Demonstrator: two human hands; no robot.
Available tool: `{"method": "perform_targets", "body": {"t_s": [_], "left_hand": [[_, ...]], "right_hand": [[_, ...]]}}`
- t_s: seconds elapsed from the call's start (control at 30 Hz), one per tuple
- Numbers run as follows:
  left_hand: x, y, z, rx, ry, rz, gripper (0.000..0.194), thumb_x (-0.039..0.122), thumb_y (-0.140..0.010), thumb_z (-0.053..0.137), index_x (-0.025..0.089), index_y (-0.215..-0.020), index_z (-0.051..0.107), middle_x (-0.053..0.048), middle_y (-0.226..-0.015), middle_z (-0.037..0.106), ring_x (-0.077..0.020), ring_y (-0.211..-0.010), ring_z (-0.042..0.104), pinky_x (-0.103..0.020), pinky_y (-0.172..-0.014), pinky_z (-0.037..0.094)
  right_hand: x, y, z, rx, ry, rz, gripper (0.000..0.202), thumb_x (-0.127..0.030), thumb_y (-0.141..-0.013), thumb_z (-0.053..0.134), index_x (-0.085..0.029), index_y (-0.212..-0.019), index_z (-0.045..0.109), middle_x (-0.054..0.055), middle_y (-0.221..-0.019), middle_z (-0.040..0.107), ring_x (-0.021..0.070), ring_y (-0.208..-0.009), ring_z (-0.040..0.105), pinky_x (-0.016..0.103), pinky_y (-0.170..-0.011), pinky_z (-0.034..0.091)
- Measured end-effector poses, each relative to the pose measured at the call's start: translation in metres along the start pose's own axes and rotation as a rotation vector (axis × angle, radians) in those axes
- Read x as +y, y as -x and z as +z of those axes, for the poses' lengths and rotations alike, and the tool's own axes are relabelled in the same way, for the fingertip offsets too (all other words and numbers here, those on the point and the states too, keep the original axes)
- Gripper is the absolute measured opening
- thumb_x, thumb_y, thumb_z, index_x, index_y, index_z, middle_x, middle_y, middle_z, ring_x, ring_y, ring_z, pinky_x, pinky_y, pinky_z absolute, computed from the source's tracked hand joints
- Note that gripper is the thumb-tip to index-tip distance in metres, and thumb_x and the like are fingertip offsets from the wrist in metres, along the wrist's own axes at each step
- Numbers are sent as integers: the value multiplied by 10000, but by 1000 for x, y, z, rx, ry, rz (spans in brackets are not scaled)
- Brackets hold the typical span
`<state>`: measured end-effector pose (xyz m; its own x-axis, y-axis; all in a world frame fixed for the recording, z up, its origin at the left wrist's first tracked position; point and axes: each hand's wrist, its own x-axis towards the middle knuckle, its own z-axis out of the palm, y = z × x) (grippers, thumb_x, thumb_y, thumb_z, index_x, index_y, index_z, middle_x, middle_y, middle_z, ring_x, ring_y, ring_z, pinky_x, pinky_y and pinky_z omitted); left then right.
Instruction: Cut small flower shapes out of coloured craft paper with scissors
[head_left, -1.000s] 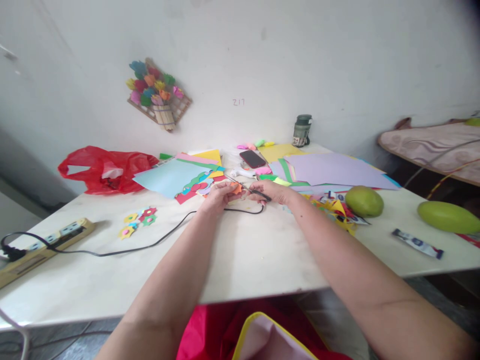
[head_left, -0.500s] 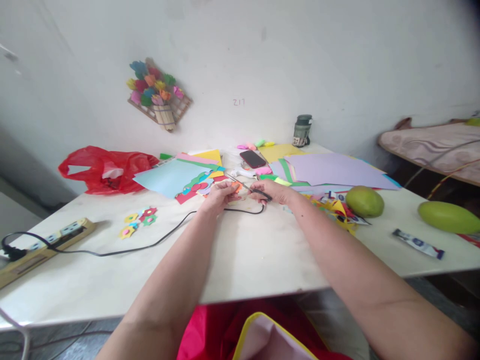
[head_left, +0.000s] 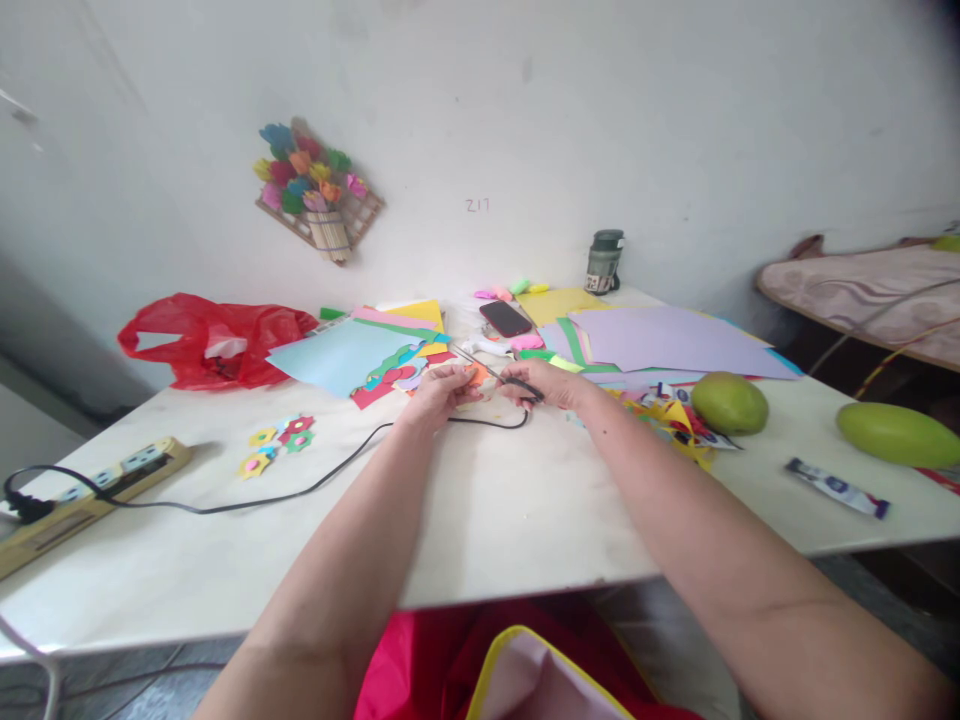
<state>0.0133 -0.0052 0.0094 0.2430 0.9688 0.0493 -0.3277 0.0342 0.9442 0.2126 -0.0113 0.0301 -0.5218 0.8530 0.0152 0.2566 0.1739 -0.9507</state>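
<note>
Near the middle of the table, my left hand (head_left: 441, 392) pinches a small orange paper piece (head_left: 477, 374). Just to its right, my right hand (head_left: 544, 382) is closed on the dark handles of the scissors (head_left: 517, 388). The blades point up and to the left, beside the orange paper. Cut scraps in red, green and blue lie behind my left hand, next to a light blue sheet (head_left: 337, 355). A black cable (head_left: 300, 492) passes below both hands. Small paper flowers (head_left: 298, 440) rest on the table at the left.
A red plastic bag (head_left: 217, 345) and a power strip (head_left: 97, 500) are at the left. Behind the hands lies a phone (head_left: 505, 319). Purple sheets (head_left: 667, 338), two green fruits (head_left: 729, 403) and a tube (head_left: 836, 487) are at the right. A dark bottle (head_left: 604, 262) stands at the back.
</note>
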Motion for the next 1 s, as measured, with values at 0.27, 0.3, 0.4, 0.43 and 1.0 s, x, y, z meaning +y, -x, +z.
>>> {"method": "perform_targets", "body": {"t_s": [0.27, 0.3, 0.4, 0.43, 1.0], "left_hand": [[-1, 0, -1, -25, 17, -13, 195, 170, -644, 767, 111, -643, 581, -36, -615, 660, -136, -524, 643, -284, -637, 561], [-1, -1, -1, -24, 19, -15, 191, 166, -651, 763, 110, -647, 581, -38, -619, 664, -137, -526, 647, -283, -639, 563], [-1, -1, 0, -9, 26, -29, 170, 151, -666, 747, 108, -656, 582, -46, -625, 674, -147, -532, 659, -283, -640, 569], [-1, -1, 0, -1, 28, -36, 160, 148, -670, 741, 107, -660, 586, -51, -628, 678, -151, -533, 662, -281, -635, 569], [0, 1, 0, -29, 55, -68, 132, 144, -669, 726, 114, -679, 598, -50, -623, 682, -175, -532, 675, -290, -618, 577]], "right_hand": [[-2, 0, 1, 5, 25, 17, 141, -211, -744, 662, -137, -685, 557, -45, -474, 490, 49, -372, 422, 166, -351, 337], [-2, 0, 1, 4, 23, 12, 142, -211, -744, 659, -137, -684, 554, -47, -474, 488, 49, -375, 423, 166, -357, 344], [-2, 0, 2, -7, 23, 2, 133, -215, -746, 649, -135, -699, 553, -53, -473, 484, 46, -380, 417, 165, -371, 360], [-1, 0, 2, -11, 22, 2, 128, -219, -748, 643, -134, -706, 556, -54, -472, 484, 46, -380, 415, 166, -371, 362], [3, -3, 0, -43, 36, -24, 96, -219, -746, 606, -150, -697, 561, -47, -490, 490, 57, -394, 449, 163, -361, 339]]}}
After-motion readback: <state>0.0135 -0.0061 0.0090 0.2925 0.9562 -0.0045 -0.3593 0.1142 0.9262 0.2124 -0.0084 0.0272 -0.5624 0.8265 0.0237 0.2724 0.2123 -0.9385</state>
